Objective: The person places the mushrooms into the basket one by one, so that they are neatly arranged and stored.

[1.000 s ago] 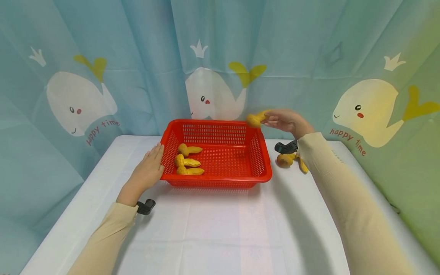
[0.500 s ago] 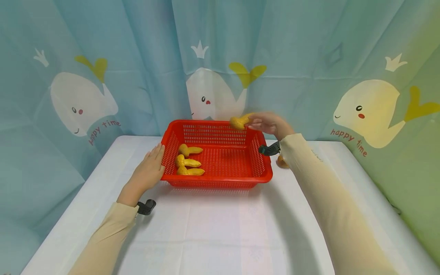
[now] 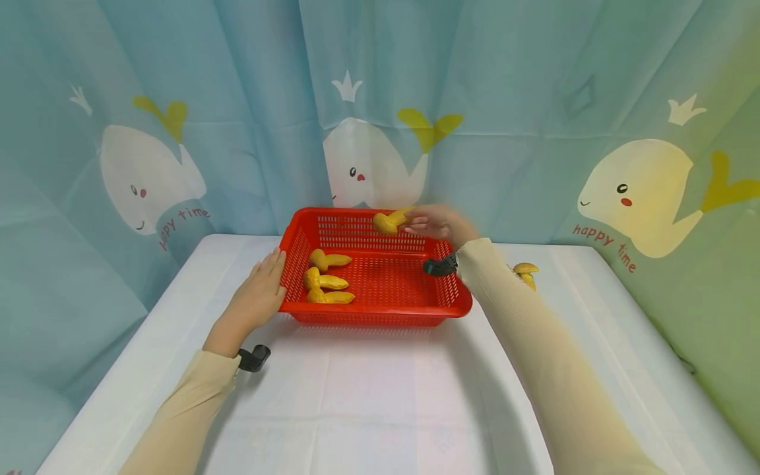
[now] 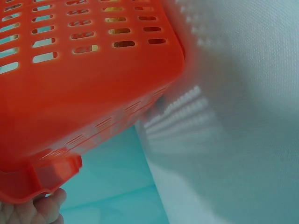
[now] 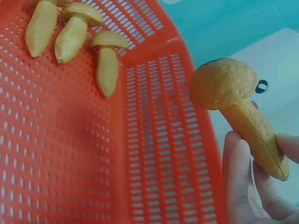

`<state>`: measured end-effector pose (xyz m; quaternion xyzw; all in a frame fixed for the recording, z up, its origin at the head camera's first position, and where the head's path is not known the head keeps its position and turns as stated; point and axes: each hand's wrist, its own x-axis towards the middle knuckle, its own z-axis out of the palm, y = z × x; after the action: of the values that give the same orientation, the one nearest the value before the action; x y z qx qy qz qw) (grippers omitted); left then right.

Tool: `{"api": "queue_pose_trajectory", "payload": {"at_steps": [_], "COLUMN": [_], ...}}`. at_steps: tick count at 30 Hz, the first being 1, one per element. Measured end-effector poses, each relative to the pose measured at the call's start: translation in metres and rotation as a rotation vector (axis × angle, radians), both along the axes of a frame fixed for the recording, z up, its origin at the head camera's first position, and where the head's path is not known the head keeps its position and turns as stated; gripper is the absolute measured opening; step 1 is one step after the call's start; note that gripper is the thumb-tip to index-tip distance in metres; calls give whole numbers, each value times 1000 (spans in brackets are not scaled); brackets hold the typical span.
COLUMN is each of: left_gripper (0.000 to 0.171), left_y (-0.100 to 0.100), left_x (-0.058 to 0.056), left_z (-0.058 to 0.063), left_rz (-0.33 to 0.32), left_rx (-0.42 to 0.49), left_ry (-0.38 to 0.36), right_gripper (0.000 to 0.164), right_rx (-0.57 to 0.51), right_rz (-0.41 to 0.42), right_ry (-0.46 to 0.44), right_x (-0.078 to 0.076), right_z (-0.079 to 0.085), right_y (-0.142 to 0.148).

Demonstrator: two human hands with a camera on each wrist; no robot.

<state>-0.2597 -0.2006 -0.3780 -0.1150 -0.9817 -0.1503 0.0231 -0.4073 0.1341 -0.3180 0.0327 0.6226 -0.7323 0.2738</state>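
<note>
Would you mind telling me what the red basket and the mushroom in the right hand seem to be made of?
The red basket looks like moulded plastic, smooth and glossy, with regular slots through its walls. The mushroom in the right hand may be matt plastic or foam: a seam-like line runs along its stem.

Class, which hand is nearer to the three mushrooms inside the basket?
Left. The left hand touches the basket beside the three mushrooms; the right hand is farther off, to their right, holding another mushroom.
</note>
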Motion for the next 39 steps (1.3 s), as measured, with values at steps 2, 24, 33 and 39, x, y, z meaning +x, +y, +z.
{"api": "queue_pose_trajectory", "payload": {"at_steps": [2,24,33,39], "left_gripper": [63,61,62,62], "left_y": [1,5,7,6], "left_x": [0,2,3,4], "left_z": [0,-1,0,-1], "left_rz": [2,-14,-10,-6], "left_rx": [3,8,10,13], "left_ry": [-1,17,18,10], "right_gripper": [8,35,35,31], "right_rx": [6,13,53,126], "right_rz": [4,-88,-76,-96], "right_ry": [-8,-124,-156,-152], "right_x": [-1,-5,0,-4], "right_z": [-4,-45,-50,-63], "right_y": [-5,-35,-42,-45]}}
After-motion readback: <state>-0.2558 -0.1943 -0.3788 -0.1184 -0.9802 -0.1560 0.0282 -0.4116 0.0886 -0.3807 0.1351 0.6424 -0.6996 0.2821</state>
